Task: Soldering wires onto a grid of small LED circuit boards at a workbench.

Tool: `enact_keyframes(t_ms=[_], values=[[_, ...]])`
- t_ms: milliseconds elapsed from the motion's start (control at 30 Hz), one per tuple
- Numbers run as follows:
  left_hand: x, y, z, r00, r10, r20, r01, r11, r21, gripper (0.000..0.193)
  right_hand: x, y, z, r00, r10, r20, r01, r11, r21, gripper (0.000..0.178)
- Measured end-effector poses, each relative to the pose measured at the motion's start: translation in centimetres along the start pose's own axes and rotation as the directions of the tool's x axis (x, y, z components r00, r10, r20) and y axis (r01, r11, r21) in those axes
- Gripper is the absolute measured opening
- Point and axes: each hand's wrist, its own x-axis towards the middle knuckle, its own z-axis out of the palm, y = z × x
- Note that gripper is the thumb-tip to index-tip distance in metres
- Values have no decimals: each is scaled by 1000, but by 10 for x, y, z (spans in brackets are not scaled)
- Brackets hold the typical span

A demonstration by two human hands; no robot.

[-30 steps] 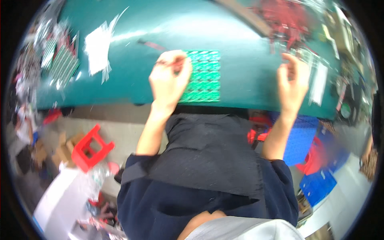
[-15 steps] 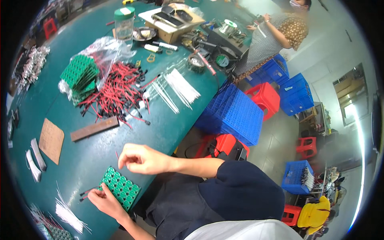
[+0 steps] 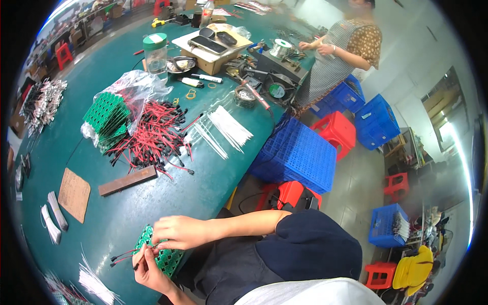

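A green circuit board panel (image 3: 172, 260) lies at the table's near edge, partly covered by my hands. My left hand (image 3: 152, 273) is closed in a pinch on a red and black wire lead (image 3: 122, 257), whose dark ends stick out to the left over the table. Over the panel's upper part, my right hand (image 3: 179, 233) has its fingers pressed together, their tips meeting those of the left. What the right fingertips hold, if anything, is hidden.
Beyond lie a brown bar (image 3: 128, 180), a heap of red-black leads (image 3: 157, 133), stacked green panels (image 3: 107, 116) and white strips (image 3: 230, 128). A soldering iron (image 3: 258, 96) rests farther right. Blue crates (image 3: 295, 152) stand beside the table; another person (image 3: 340, 56) works beyond.
My right hand has come down onto the panel and meets my left, which has moved right and inward with the lead. The whole view has shifted slightly.
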Motion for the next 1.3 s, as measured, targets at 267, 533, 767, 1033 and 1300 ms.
enact_keyframes(t_ms=[267,533,767,1033,1300], values=[[5,18,6,982,-174,-78,176,984,19,12,14,-19,-4,963,268,-39,-263,958,113,6],[-9,10,-20,933,-357,38,313,758,-572,29,8,-9,22,836,513,194,-539,705,460,9],[-9,8,-9,963,-263,-62,255,960,-113,23,10,3,36,971,-229,-70,188,909,-372,19],[10,-20,-6,979,75,-191,0,929,369,13,15,56,-65,965,154,-210,-261,571,-779,27],[11,-22,-3,978,168,-126,-80,853,516,13,-25,79,-103,856,460,-235,-460,473,-751,23]])
